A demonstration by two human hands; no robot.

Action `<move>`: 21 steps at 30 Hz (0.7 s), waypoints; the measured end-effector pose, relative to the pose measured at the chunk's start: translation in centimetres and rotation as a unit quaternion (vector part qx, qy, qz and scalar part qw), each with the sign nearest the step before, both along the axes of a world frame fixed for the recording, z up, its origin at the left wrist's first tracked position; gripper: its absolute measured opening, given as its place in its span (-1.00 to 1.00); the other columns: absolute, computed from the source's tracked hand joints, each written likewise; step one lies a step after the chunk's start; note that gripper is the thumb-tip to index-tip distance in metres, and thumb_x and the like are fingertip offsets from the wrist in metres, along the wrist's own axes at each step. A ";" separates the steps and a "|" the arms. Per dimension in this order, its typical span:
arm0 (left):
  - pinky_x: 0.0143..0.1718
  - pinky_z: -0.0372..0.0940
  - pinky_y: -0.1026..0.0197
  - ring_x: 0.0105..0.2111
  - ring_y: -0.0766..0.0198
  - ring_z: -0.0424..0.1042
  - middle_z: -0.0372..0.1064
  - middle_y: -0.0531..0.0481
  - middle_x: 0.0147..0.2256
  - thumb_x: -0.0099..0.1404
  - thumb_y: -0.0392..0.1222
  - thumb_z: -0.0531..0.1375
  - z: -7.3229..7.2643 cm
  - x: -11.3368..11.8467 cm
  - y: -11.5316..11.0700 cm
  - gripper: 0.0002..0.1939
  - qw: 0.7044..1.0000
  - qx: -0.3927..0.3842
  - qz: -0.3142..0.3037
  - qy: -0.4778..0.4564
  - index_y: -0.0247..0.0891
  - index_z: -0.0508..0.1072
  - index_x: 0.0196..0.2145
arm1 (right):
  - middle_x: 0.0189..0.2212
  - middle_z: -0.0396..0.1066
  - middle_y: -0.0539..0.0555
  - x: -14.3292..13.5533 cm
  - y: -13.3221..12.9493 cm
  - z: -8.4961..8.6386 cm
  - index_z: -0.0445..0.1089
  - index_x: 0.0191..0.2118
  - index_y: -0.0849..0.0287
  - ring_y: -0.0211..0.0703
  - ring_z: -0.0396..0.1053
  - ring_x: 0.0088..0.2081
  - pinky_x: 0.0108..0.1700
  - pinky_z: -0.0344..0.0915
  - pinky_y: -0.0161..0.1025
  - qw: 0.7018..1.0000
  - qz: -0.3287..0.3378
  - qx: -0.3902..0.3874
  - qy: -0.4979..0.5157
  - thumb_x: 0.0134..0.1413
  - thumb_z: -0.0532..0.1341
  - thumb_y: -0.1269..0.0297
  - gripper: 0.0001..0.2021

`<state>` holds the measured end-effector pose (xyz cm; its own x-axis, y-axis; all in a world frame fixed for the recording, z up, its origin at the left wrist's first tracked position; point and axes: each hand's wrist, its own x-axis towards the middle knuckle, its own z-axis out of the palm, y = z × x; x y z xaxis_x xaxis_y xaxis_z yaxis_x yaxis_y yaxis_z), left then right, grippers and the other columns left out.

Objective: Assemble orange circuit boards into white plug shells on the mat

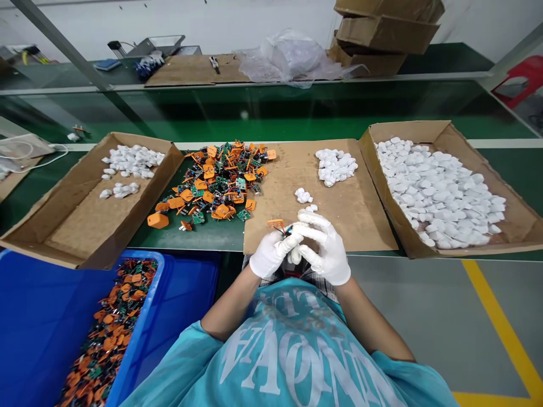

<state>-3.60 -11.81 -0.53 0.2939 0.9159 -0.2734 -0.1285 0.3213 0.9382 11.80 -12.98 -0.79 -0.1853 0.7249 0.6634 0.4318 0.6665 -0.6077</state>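
Both hands wear white gloves and meet close to my body at the front edge of the cardboard sheet (271,192). My left hand (274,251) pinches an orange plug piece (275,224) with thin dark wires; its inner end is hidden by the fingers. My right hand (324,246) curves in from the other side, its fingertips closed at the wired end. What lies between those fingertips is hard to make out against the white glove. Just beyond the hands are a few small white plastic pieces (304,195). A larger cluster of white pieces (336,167) lies farther right.
Left of the sheet spreads a heap of orange plug pieces with green boards (220,181). A cardboard tray (68,226) at left and another tray (384,209) at right hold white pieces. Below left stands a blue bin (146,316) of orange parts. Boxes (382,34) are stacked behind.
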 end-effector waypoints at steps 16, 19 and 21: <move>-0.75 -0.05 0.31 -0.81 0.45 0.01 0.03 0.16 -0.84 -0.07 0.56 0.08 -0.9 1.5 -0.2 -0.25 0.997 -0.020 -0.049 -0.064 -0.31 0.37 -0.61 | -0.12 0.49 0.13 -0.6 0.2 0.1 0.35 -0.05 0.07 -0.08 0.48 -0.10 -0.06 0.45 -0.12 0.993 0.060 -0.083 0.055 0.08 0.30 0.12 -0.67; -0.73 -0.04 0.30 -0.80 0.44 0.02 0.04 0.18 -0.84 -0.06 0.53 0.11 -0.8 1.5 -0.2 -0.27 0.997 -0.014 -0.049 -0.052 -0.32 0.42 -0.55 | -0.23 0.49 0.08 -1.1 0.1 0.1 0.35 -0.20 0.07 -0.13 0.49 -0.16 -0.11 0.45 -0.16 0.975 0.062 -0.146 0.156 0.09 0.28 0.10 -0.78; -0.71 -0.02 0.28 -0.80 0.44 0.03 0.01 0.18 -0.85 -0.07 0.53 0.11 -0.8 1.5 -0.1 -0.28 0.997 -0.006 -0.051 -0.052 -0.30 0.39 -0.60 | -0.29 0.47 0.04 -1.5 -0.1 0.1 0.32 -0.26 0.08 -0.17 0.48 -0.22 -0.16 0.45 -0.20 0.962 0.063 -0.163 0.211 0.07 0.30 0.10 -0.78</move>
<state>-2.07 -11.95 -1.36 0.4120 0.8770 -0.2473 -0.1909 0.3485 0.9177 10.32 -13.05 -0.65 -0.0503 0.8967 0.4398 0.0289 0.4415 -0.8968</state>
